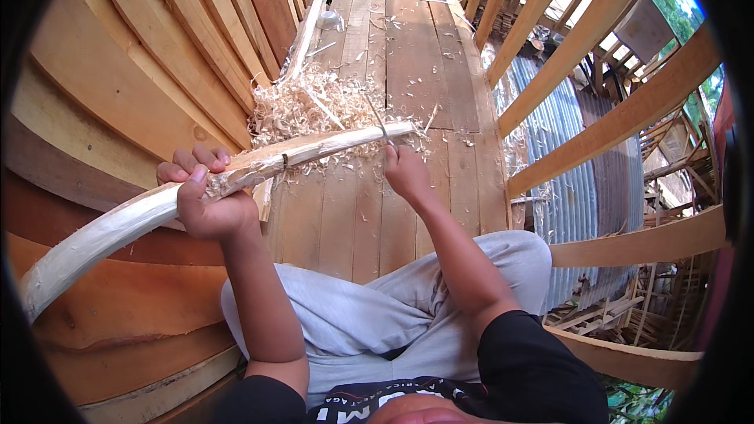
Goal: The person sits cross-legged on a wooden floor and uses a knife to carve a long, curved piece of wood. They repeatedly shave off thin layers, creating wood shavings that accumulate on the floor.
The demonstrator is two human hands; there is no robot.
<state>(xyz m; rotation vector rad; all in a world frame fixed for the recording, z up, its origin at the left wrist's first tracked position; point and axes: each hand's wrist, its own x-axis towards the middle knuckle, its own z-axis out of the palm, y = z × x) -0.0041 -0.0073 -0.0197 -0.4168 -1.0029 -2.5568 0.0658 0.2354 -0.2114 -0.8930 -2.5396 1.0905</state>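
Observation:
A long, pale, peeled wooden stick (314, 153) runs from the lower left up to the middle of the view. My left hand (206, 192) grips it around its middle part. My right hand (406, 173) is closed on a thin knife (378, 120) whose blade points up and rests against the stick near its far end. A heap of light wood shavings (310, 106) lies on the plank floor (369, 212) just behind the stick. I sit cross-legged in grey trousers, knees below both hands.
Curved wooden planking (141, 71) rises on the left. Slanted timber ribs (613, 122) stand on the right, with corrugated metal sheet (561, 188) and scaffolding below them. The plank floor stretches away ahead, strewn with chips.

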